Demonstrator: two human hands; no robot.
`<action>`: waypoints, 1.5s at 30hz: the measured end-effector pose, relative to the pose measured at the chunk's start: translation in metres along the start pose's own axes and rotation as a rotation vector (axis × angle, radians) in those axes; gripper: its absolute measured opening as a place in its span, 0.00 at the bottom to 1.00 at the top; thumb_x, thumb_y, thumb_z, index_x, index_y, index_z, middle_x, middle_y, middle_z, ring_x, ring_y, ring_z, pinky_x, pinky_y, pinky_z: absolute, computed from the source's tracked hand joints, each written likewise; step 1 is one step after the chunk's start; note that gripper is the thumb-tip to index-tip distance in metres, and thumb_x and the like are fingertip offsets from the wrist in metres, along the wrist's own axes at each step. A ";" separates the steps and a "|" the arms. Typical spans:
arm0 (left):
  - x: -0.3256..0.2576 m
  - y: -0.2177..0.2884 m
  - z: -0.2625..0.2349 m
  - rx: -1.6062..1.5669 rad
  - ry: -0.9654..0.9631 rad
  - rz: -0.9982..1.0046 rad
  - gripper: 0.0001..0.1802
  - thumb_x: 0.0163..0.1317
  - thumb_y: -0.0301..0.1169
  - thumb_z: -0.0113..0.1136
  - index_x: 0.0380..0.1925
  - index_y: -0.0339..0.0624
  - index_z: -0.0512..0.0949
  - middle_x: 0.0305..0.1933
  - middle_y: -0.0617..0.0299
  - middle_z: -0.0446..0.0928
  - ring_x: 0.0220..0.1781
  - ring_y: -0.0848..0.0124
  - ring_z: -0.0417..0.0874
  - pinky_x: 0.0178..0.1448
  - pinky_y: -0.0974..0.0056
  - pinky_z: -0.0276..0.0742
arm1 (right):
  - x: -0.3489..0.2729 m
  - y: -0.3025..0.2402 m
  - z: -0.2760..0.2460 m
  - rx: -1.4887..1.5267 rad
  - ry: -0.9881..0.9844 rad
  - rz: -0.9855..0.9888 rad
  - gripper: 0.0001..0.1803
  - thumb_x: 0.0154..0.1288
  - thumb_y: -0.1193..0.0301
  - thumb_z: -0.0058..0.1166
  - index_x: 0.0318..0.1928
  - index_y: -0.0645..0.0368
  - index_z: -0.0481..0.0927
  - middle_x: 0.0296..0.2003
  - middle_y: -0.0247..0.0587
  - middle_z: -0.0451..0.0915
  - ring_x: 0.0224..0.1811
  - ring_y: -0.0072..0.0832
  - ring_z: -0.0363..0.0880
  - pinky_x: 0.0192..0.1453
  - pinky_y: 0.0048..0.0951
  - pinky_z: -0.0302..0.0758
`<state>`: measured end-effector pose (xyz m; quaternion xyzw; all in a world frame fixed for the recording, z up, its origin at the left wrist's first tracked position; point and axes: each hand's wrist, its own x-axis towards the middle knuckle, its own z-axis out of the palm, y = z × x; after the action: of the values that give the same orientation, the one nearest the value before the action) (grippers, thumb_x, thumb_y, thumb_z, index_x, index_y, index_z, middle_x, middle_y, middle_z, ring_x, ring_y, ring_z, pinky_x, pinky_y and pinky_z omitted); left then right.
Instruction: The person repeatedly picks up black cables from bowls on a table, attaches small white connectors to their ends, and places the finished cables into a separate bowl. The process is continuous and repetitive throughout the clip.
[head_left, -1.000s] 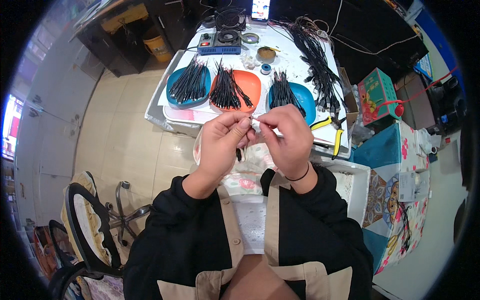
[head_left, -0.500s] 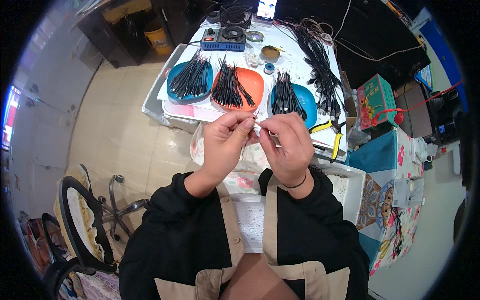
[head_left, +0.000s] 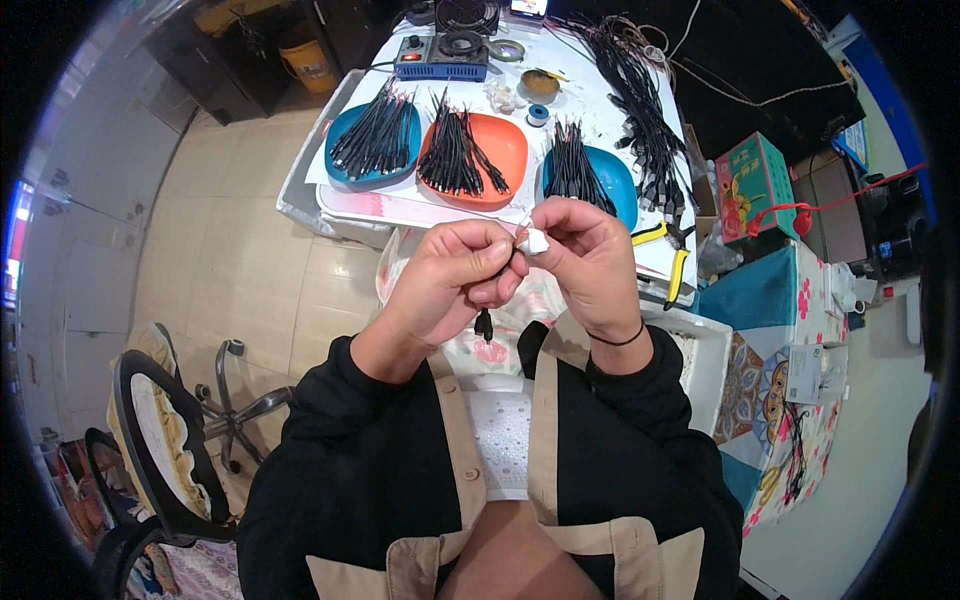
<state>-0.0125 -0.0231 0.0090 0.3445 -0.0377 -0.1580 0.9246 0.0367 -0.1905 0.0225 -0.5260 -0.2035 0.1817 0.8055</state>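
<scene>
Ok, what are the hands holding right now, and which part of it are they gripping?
The left hand pinches a short black cable near its upper end, its plug hanging below. The right hand pinches a small white piece at that upper end.

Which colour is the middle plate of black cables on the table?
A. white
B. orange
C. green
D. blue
B: the orange plate sits between two blue plates, each holding a bundle of black cables.

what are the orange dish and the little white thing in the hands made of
Orange dish: probably plastic, with a smooth, evenly coloured, faintly glossy surface. White piece pinched between left hand and right hand: possibly tape or soft plastic; too small to tell.
</scene>
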 end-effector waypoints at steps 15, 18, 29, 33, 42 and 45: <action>0.013 -0.012 -0.015 1.000 0.021 0.554 0.08 0.61 0.21 0.59 0.40 0.32 0.82 0.30 0.55 0.83 0.28 0.73 0.81 0.33 0.71 0.76 | 0.009 0.015 -0.017 0.655 -0.139 0.404 0.17 0.63 0.76 0.54 0.52 0.61 0.70 0.42 0.36 0.74 0.41 0.22 0.74 0.42 0.21 0.72; 0.019 -0.018 -0.017 0.694 0.097 0.395 0.09 0.62 0.21 0.58 0.41 0.30 0.81 0.29 0.58 0.82 0.25 0.77 0.78 0.30 0.74 0.72 | 0.021 0.015 -0.048 -0.090 0.009 0.191 0.17 0.62 0.73 0.56 0.51 0.61 0.72 0.41 0.38 0.76 0.39 0.25 0.77 0.42 0.25 0.74; 0.036 -0.018 -0.022 0.312 0.194 0.208 0.09 0.66 0.24 0.55 0.40 0.27 0.79 0.27 0.57 0.79 0.22 0.81 0.70 0.27 0.76 0.64 | 0.061 0.030 -0.139 -1.588 0.391 -0.069 0.08 0.58 0.69 0.58 0.29 0.63 0.80 0.25 0.51 0.79 0.31 0.48 0.79 0.36 0.44 0.75; 0.041 -0.018 -0.016 0.187 0.270 0.226 0.09 0.66 0.24 0.55 0.41 0.28 0.78 0.31 0.55 0.81 0.27 0.76 0.79 0.30 0.75 0.72 | 0.046 0.020 -0.133 -1.526 0.373 -0.058 0.08 0.60 0.69 0.56 0.28 0.61 0.79 0.27 0.51 0.78 0.31 0.49 0.79 0.36 0.45 0.76; 0.045 -0.017 0.003 0.095 0.271 0.218 0.09 0.67 0.24 0.53 0.42 0.28 0.78 0.41 0.50 0.81 0.42 0.66 0.84 0.46 0.65 0.84 | 0.033 0.002 -0.092 -1.336 0.263 -0.341 0.06 0.63 0.72 0.54 0.32 0.63 0.77 0.26 0.44 0.76 0.27 0.38 0.75 0.33 0.32 0.71; 0.045 -0.012 0.008 0.012 0.220 0.219 0.10 0.67 0.24 0.53 0.43 0.27 0.78 0.45 0.48 0.80 0.47 0.64 0.83 0.50 0.63 0.83 | 0.006 -0.010 -0.065 -0.751 0.017 -0.104 0.06 0.65 0.74 0.52 0.37 0.65 0.78 0.28 0.37 0.75 0.28 0.24 0.74 0.34 0.25 0.71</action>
<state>0.0256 -0.0508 0.0054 0.3592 0.0255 -0.0173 0.9327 0.0759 -0.2416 0.0085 -0.7751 -0.2757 0.0491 0.5664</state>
